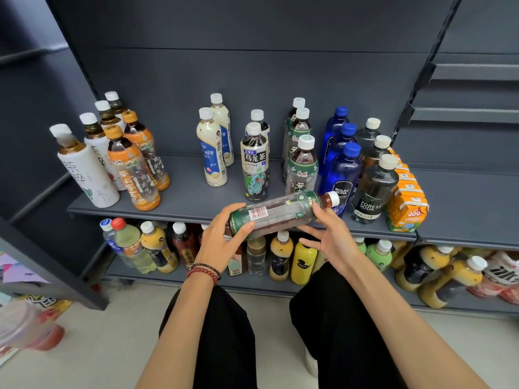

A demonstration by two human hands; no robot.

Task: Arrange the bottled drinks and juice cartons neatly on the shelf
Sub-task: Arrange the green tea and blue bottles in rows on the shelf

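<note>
Green-label tea bottle held sideways (white cap pointing right), just off the front edge of the shelf. Left hand curls round its base end. Right hand, fingers spread and nearly straight, touches it near the neck.

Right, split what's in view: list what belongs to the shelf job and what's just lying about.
Job:
- green-label tea bottle, held sideways by the left hand, with the right hand touching it
- shelf
- standing bottle rows
- orange juice cartons

Lying about:
- clear tub with red base on the floor
- colourful packaging at far left
</note>
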